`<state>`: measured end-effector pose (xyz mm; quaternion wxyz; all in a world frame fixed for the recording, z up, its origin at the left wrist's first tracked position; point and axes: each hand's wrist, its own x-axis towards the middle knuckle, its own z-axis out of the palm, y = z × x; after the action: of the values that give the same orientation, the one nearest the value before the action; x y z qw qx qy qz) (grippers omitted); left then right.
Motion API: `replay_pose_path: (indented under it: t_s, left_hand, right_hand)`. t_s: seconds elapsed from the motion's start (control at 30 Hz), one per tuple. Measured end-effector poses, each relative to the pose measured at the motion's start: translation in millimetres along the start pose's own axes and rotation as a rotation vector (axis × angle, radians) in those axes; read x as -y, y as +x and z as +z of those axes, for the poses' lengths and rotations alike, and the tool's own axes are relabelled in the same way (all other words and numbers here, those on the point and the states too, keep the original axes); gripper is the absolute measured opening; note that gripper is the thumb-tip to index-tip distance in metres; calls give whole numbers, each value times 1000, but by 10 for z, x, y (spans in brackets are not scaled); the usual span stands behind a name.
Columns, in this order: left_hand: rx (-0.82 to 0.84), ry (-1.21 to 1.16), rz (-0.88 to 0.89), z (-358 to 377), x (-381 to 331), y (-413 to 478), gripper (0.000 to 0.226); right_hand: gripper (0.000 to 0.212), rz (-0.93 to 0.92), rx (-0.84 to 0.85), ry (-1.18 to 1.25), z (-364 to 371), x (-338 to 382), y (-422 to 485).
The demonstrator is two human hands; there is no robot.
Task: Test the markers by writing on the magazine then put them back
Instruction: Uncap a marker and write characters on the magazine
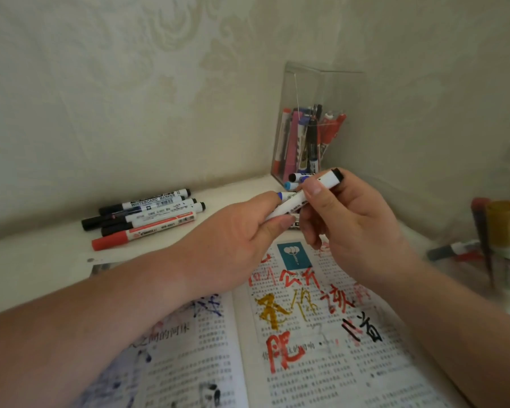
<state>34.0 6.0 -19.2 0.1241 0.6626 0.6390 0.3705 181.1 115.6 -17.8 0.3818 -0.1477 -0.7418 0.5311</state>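
Our left hand (239, 240) and right hand (354, 228) both grip one white, black-ended marker (292, 203), tilted just above the open magazine (306, 363). Loose whiteboard markers (147, 214) lie left; a clear pen box (321, 83) stands behind.

pale embossed wallpaper (130, 83) meets in a corner above a white tabletop (27, 269), softly lit.

**A:** What is lying on the white worktop (36, 269)?

**B:** An open magazine (306, 363), scrawled in red, gold, black and blue, is lying at the front. Whiteboard markers (147, 206) are lying bunched at the back left, with a red marker (130, 234) nearest.

**A:** And the corner?

**B:** A clear box (333, 89) of pens is standing there, with two capped markers (295, 177) lying at its foot. Blurred pens (454, 248) are sitting far right.
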Motion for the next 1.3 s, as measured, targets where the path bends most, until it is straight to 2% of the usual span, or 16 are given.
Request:
replay_pose_path:
  t_s: [0.13, 0.2, 0.3, 0.4, 0.47, 0.53, 0.67, 0.73, 0.83, 0.87, 0.9, 0.97, 1.03, 1.13, 1.3]
  left_hand:
    - [11, -123, -35, -33, -35, -5, 9]
    - [41, -169, -71, -34, -27, -20, 17]
    - [135, -249, -152, -13, 32, -37, 32]
    - [126, -207, -169, -2, 100, -35, 57]
    - [94, -179, -167, 15, 116, -37, 55]
    - [62, -171, -142, 40, 105, -49, 46]
    - [43, -328, -143, 23, 49, -76, 61]
    - [57, -306, -147, -1, 16, -88, 52]
    - [63, -114, -81, -9, 44, -90, 31]
    - [77, -55, -46, -4, 60, -92, 27]
    - [91, -5, 1, 5, 80, -90, 26]
    - [122, 49, 93, 26, 112, -82, 25]
    - [153, 71, 124, 36, 128, -78, 24]
    - [169, 125, 184, 70, 182, -69, 25]
    - [166, 145, 203, 108, 232, -61, 33]
  right_hand:
    - [30, -62, -8, -18, 4, 75, -21]
    - [28, -61, -63, -21, 9, 92, -21]
    - [23, 34, -253, 23, -37, 89, 10]
    - [28, 92, -499, 174, -137, 125, 48]
    - [29, 74, -596, 131, -189, 140, 60]
    - [27, 45, -617, 23, -209, 161, 46]
    - [36, 32, -554, -87, -259, 270, 40]
    - [41, 89, -479, -147, -293, 393, 40]
    - [62, 191, -303, -174, -403, 580, -40]
    - [63, 224, -227, -179, -457, 613, -109]
    - [57, 258, -152, -196, -507, 630, -201]
    - [29, 320, -44, -231, -614, 591, -400]
    - [11, 374, -56, -171, -713, 477, -559]
    - [23, 426, -123, -96, -776, 288, -758]
    - [7, 357, -217, -137, -729, 132, -990]
